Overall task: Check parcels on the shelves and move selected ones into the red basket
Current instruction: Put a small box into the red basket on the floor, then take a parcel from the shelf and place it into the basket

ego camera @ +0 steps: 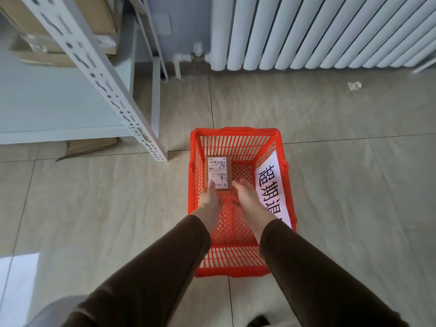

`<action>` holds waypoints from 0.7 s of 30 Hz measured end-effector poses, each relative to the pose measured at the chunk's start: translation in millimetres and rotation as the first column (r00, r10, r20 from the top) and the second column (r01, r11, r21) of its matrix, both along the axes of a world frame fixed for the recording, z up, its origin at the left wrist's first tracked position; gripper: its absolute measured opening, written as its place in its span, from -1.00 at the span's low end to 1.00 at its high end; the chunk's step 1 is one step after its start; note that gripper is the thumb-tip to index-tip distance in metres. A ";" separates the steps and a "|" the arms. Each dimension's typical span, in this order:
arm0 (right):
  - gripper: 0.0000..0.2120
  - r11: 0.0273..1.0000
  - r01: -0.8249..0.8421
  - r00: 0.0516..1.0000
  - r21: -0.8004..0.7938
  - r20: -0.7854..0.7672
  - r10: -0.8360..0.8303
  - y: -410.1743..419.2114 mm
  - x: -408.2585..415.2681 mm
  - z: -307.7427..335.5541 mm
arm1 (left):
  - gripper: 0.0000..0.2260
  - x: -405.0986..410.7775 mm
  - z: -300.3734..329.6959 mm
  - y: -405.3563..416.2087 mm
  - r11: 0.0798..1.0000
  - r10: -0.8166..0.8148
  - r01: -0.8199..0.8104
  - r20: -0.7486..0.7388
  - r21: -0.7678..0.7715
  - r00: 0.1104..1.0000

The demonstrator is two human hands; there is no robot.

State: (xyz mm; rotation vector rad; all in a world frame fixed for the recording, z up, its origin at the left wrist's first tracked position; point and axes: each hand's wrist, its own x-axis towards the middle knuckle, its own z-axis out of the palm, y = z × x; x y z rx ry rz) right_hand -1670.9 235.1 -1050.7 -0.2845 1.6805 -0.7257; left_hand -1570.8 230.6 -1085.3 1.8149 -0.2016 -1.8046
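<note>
One small cardboard parcel (219,173) lies flat on the floor of a red plastic basket (236,132), in the basket's far left part, against the left wall. A white shipping label with a barcode and black handwritten marks covers most of its top. It is the only parcel in the basket.

Two hands reach down into the basket from the near side, both arms in dark brown sleeves. The left hand (210,197) has its thumb resting on the near left corner of the parcel; the rest of its fingers are hidden beneath the hand, so whether they curl under the box cannot be told. The right hand (245,193) is beside the parcel's near right corner, fingers straight and relaxed, pointing away from the person; whether they touch the box is unclear, and they hold nothing.

One white paper sign (273,190) with large black Chinese characters hangs along the inside of the basket's right wall.

The basket stands on a floor of large beige tiles (354,173). To the left is one grey metal shelving unit (59,109) with a perforated upright, with several cardboard boxes (99,15) on its upper level and a flattened one (92,146) under its lowest shelf. A white ribbed radiator (330,31) lines the far wall, and one small scrap of paper (354,85) lies on the floor below it.
</note>
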 end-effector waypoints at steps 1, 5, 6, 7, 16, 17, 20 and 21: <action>-0.70 1.000 -0.018 1.000 -0.017 -0.003 0.018 0.4 1.3 26.0 | -0.63 3.9 26.0 0.4 1.000 0.011 -0.011 -0.001 -0.014 1.000; -0.89 0.981 -0.154 0.982 -0.119 -0.129 0.138 0.9 10.7 158.0 | -0.61 23.8 161.4 1.6 0.990 -0.028 0.020 -0.059 -0.137 0.998; -0.89 0.970 -0.192 0.972 -0.151 -0.163 0.167 1.0 13.7 195.6 | -0.64 32.3 201.0 2.6 0.983 -0.051 0.041 -0.052 -0.181 0.997; -0.89 0.958 -0.226 0.962 -0.179 -0.197 0.190 0.6 17.7 235.0 | -0.71 43.2 243.1 3.7 0.970 -0.073 0.062 -0.038 -0.236 0.997; -0.89 0.749 -0.433 0.901 -0.502 -0.278 0.334 -8.8 107.4 572.1 | -0.90 188.1 587.8 13.9 0.796 -0.100 0.190 0.185 -0.575 0.978; -0.90 0.712 -0.450 0.893 -0.539 -0.288 0.346 -9.6 121.9 604.3 | -0.90 206.4 619.3 13.7 0.770 -0.099 0.204 0.202 -0.605 0.974; -0.84 0.596 -0.499 0.866 -0.629 -0.336 0.370 -13.1 171.1 684.4 | -0.91 262.9 699.9 11.3 0.674 -0.098 0.247 0.247 -0.696 0.964; -0.83 0.568 -0.511 0.859 -0.646 -0.351 0.374 -13.2 189.3 709.3 | -0.91 282.5 724.1 10.1 0.641 -0.098 0.262 0.262 -0.721 0.960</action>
